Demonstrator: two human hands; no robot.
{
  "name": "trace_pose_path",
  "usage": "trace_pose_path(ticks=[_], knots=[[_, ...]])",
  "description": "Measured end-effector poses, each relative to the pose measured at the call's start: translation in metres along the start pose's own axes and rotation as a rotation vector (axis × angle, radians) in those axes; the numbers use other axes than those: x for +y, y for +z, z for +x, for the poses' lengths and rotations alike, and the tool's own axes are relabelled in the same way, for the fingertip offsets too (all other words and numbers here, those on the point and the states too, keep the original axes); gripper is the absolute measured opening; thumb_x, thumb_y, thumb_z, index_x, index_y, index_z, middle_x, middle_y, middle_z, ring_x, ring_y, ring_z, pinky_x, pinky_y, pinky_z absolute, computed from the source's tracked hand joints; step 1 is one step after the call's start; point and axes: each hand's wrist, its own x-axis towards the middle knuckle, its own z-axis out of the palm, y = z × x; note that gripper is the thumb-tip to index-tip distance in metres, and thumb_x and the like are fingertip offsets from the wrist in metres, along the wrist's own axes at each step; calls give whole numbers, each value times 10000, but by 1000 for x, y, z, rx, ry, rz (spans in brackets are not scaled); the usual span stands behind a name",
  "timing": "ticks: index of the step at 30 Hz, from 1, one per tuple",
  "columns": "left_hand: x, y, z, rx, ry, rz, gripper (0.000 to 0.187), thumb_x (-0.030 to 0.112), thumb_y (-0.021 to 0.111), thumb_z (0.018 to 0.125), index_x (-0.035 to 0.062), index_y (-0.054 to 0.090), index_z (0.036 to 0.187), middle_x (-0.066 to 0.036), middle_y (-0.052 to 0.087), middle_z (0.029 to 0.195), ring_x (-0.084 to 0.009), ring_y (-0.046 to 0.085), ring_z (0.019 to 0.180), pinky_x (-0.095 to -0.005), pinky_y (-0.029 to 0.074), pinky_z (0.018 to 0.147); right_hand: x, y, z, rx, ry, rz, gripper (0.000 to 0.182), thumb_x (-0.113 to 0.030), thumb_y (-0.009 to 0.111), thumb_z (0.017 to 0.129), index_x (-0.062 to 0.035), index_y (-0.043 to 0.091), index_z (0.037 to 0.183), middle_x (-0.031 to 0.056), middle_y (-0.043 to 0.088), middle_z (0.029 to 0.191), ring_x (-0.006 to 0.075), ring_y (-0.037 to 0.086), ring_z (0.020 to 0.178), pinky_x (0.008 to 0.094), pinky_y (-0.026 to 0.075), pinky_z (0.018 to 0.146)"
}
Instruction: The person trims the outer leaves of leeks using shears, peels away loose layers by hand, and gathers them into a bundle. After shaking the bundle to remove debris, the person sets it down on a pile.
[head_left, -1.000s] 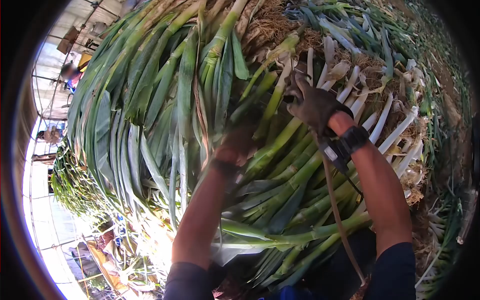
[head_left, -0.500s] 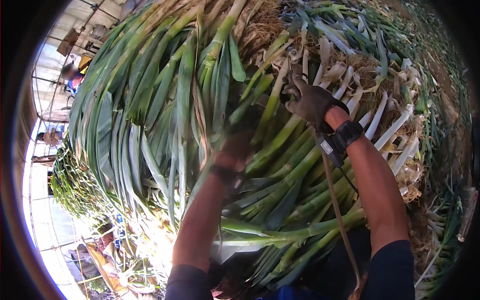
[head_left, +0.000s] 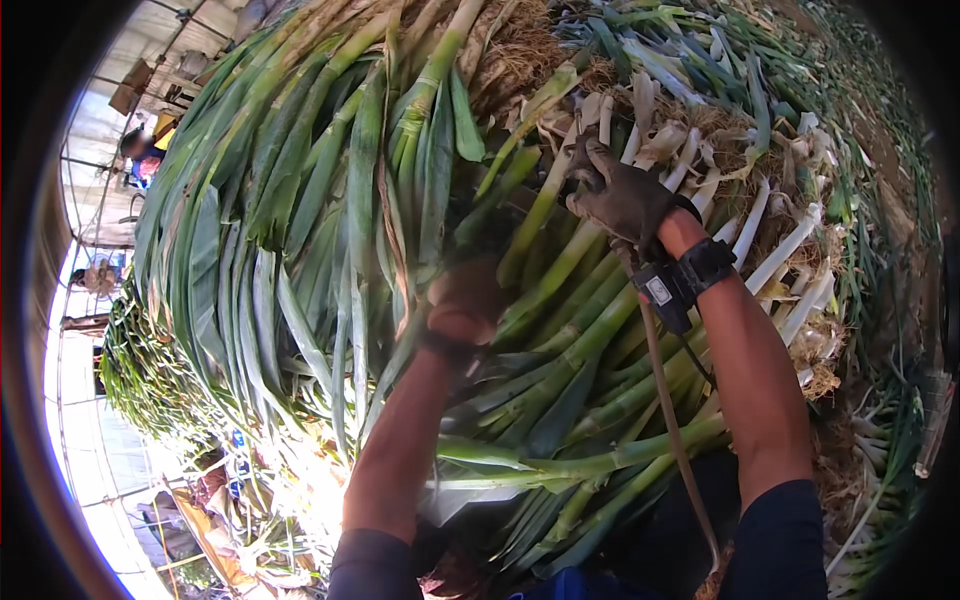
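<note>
My right hand (head_left: 622, 200), in a dark glove, is closed with its fingers curled around the pale lower end of a leek (head_left: 545, 205). A black watch-like band with a small grey box (head_left: 660, 292) is strapped to that wrist. My left hand (head_left: 468, 298), gloved and smeared by motion, reaches in among the leek leaves; its fingers are hidden in shadow. Several leeks (head_left: 590, 350) lie slantwise between my arms, green leaves toward me and white root ends to the right. A thin brown rod (head_left: 672, 420) runs below my right hand.
A big heap of long leek leaves (head_left: 290, 220) fills the left and top. Dry roots (head_left: 520, 45) and white root ends (head_left: 790, 250) lie at the top and right. Far left, a person (head_left: 140, 150) is beside a wire-framed wall, near another leafy pile (head_left: 145, 370).
My right hand shifts slightly up and left, its wrist turning a little. My left hand stays about in place, less blurred than before. The leeks between them barely move.
</note>
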Motion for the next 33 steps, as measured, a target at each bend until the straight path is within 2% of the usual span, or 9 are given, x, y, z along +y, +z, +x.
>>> trace_pose_path(ticks=[3,7,8,12,16,20,24,30,33], knots=[[-8,17,10,18,-16,-27,444,505,686,962,167,751,1244,-144,780,1119,-344,758,1038,-469,591,859,8,-1,15,-29,126,-144,1007,-444,758,896,-16,264,1662,214,650,1440,365,649,1283,395,491,1079],[-7,11,-5,80,16,96,470,532,685,963,165,748,1250,-136,782,1130,-334,764,1043,-467,601,860,35,8,27,79,-121,229,948,-401,752,918,-13,295,1653,147,622,1493,296,626,1321,363,461,1100],[-12,19,-3,79,-7,57,475,536,685,964,159,748,1246,-137,781,1133,-334,764,1045,-467,603,862,38,7,34,70,14,44,1038,-473,737,855,34,284,1639,244,591,1496,368,587,1370,394,478,1096],[-17,34,6,139,-70,57,476,529,690,963,133,745,1219,-148,777,1141,-336,765,1049,-471,607,866,42,6,21,79,-20,253,1036,-403,731,894,83,209,1646,215,567,1538,296,530,1441,335,426,1158],[-10,20,0,71,-59,86,412,481,689,964,127,759,1164,-149,779,1118,-339,768,1023,-470,612,838,29,20,-37,-31,11,359,978,-279,755,960,7,164,1685,119,557,1528,227,610,1256,349,481,1063],[-12,22,-4,94,-32,121,345,433,687,964,128,779,1096,-140,787,1054,-343,773,974,-475,614,793,-4,49,-136,-266,-72,519,964,-302,737,988,5,147,1686,157,581,1491,251,644,1208,351,482,1071],[-5,16,-16,96,-10,69,293,381,687,951,116,793,1020,-142,788,986,-347,771,930,-480,607,769,-66,17,-192,-630,17,92,987,-317,730,967,25,129,1671,303,578,1476,427,650,1267,432,524,1049],[-4,-3,-39,-201,126,-40,359,342,697,895,75,758,1127,-202,766,1046,-411,737,978,-475,585,851,-22,25,-179,-33,-51,80,934,-348,701,963,-26,188,1673,261,700,1260,459,719,1026,483,558,933],[-24,-14,-35,-52,322,-134,447,324,731,859,83,729,1235,-226,748,1133,-422,716,1050,-472,573,911,-22,17,-165,-84,82,5,934,-339,704,955,-18,194,1668,234,715,1234,460,713,1050,483,553,941]])
